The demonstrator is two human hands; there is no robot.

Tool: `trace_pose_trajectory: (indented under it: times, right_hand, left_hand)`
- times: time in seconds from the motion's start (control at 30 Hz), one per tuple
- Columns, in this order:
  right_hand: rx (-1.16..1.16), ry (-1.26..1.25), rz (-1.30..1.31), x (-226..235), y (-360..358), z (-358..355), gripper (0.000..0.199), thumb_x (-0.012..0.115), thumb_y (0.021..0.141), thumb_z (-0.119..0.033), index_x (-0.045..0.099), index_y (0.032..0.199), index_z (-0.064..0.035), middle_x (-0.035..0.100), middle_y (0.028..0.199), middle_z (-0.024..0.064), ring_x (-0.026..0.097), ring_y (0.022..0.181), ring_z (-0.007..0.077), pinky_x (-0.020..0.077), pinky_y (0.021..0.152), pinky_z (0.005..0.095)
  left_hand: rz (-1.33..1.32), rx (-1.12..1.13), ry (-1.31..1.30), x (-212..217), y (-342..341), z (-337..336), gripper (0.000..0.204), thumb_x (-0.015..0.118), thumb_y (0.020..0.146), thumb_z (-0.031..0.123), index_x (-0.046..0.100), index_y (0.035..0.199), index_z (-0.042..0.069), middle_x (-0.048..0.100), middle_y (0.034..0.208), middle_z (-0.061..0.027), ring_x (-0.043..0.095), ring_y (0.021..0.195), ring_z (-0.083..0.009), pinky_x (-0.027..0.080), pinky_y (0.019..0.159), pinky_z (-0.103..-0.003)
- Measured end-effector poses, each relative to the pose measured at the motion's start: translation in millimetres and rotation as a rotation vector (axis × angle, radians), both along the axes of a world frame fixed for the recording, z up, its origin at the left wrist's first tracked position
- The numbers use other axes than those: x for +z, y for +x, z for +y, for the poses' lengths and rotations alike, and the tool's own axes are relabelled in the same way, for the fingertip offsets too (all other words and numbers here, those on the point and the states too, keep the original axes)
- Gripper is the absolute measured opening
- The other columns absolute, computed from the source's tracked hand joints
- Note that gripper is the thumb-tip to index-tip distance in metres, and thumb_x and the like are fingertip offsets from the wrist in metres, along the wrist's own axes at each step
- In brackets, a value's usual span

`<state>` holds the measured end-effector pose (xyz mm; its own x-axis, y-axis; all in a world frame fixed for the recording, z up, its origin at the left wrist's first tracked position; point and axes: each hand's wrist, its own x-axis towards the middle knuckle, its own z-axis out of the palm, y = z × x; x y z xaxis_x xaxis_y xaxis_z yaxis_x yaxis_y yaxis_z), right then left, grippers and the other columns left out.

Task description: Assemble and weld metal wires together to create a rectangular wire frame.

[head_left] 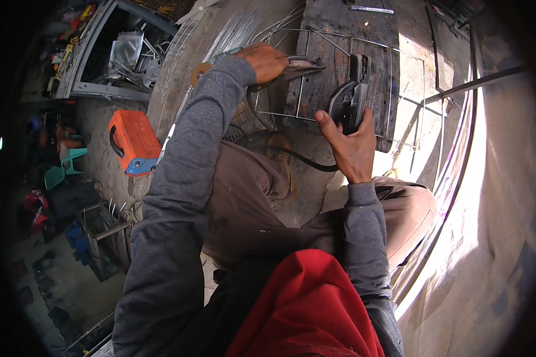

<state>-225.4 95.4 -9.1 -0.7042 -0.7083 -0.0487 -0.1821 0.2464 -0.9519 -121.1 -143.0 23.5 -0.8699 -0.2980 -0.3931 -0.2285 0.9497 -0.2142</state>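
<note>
Starting at the far left, an orange welding machine [133,141] sat on the ground, well apart from your work. Next across, your left hand [265,62] was curled down over a dark tool handle [301,64], fingers [278,59] wrapped tight and pressed together against it at the edge of the dark wooden board [339,35]. A thin wire frame [363,89] lay flat across that board, its rods running between your two hands. Over to the right, your right hand [352,146] gripped the black electrode holder [350,98] from below, thumb [327,122] out to the left side and fingers closed around the body, tip pointing up toward the wire. A black cable [304,159] trailed down over your knee.
</note>
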Motion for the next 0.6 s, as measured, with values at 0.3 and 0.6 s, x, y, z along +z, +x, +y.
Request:
trace_pose_trajectory:
  times: [0.3, 0.6]
  right_hand:
    - [0.009, 0.032, 0.025, -3.4, -0.3, 0.7, 0.094, 0.082, 0.07, -0.057, 0.045, 0.115, 0.0166, 0.062, 0.086, 0.0182, 0.064, 0.075, 0.0173, 0.0542, 0.063, 0.0276]
    - [0.02, -0.017, -0.078, -0.6, -1.6, 0.7, 0.098, 0.084, 0.069, -0.053, 0.042, 0.12, 0.0198, 0.062, 0.095, 0.0199, 0.064, 0.082, 0.0181, 0.0569, 0.069, 0.0278]
  left_hand:
    - [0.01, 0.009, -0.005, 0.0, 1.0, 1.7, 0.029, 0.05, 0.091, 0.011, 0.063, 0.116, 0.006, 0.058, 0.133, -0.0093, 0.058, 0.11, -0.0321, 0.047, 0.099, -0.037]
    - [-0.097, 0.108, 0.021, -5.0, -9.5, -1.2, 0.028, 0.051, 0.09, 0.014, 0.064, 0.114, 0.007, 0.061, 0.129, -0.0103, 0.06, 0.11, -0.0293, 0.047, 0.098, -0.036]
